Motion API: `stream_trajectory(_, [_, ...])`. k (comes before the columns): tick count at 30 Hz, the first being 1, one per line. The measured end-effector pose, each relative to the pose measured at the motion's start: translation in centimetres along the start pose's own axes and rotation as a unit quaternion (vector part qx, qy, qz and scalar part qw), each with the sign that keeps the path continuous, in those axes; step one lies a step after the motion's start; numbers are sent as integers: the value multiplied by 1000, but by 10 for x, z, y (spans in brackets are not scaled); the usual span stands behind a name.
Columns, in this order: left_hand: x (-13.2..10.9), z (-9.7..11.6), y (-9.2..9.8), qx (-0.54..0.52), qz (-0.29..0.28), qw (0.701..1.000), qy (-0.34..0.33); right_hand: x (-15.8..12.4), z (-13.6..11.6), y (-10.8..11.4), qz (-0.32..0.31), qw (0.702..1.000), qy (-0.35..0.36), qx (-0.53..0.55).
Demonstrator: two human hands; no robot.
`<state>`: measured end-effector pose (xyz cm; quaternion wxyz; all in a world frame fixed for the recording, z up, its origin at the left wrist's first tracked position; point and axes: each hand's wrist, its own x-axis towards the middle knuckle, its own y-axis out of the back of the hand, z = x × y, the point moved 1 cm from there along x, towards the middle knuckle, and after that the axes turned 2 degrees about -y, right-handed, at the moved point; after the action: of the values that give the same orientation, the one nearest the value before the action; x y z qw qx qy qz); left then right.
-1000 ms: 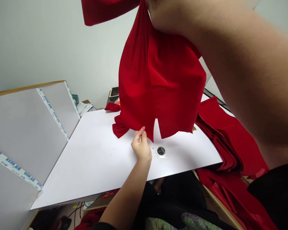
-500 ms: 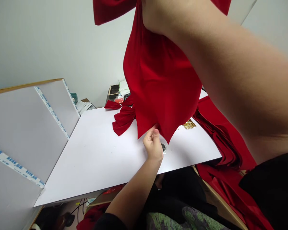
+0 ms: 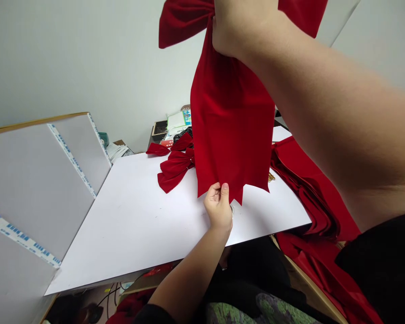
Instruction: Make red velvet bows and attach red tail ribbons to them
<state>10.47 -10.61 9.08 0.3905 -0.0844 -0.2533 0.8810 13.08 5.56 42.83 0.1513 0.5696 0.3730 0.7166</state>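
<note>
A large red velvet bow (image 3: 231, 130) hangs in front of me, its loops spreading left and right at the top and its long tails pointing down. High up, my right hand (image 3: 245, 27) is closed around the bow's gathered middle; the fingertips are hidden behind the wrist and cloth. Down at the tails' notched lower edge, my left hand (image 3: 218, 204) pinches the cloth between thumb and fingers. Other red bows (image 3: 175, 168) lie on the white table (image 3: 131, 225), to the left of the hanging tails.
Stacked red cloth pieces (image 3: 310, 180) lie at the table's right end, with more red cloth (image 3: 317, 265) below. A bit of gold material (image 3: 272, 177) shows beside the tails. White panels (image 3: 37, 180) stand along the left edge. Packets and papers (image 3: 177, 121) sit behind the table.
The bow and my right hand have moved slightly right and lower in view. The tails, bulging before, now hang straighter and flatter, and my left hand's thumb has come over their lower edge.
</note>
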Motion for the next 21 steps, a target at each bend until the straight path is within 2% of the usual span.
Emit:
stream_trajectory(6, [0,5,15,59,-31,998,-10,15,20,-17,12,1000,22,-11])
stream_trajectory(10, [-3,6,32,89,-51,995,3,19,33,-39,-34,999,4,-41])
stream_trajectory(15, [2,10,38,69,-3,997,23,9,41,-49,-36,999,-28,9])
stream_trajectory(18, [7,13,33,29,19,995,93,6,43,-41,-21,999,-12,20])
stream_trajectory(21, [9,14,25,-8,-32,980,194,5,44,-31,-11,999,3,48])
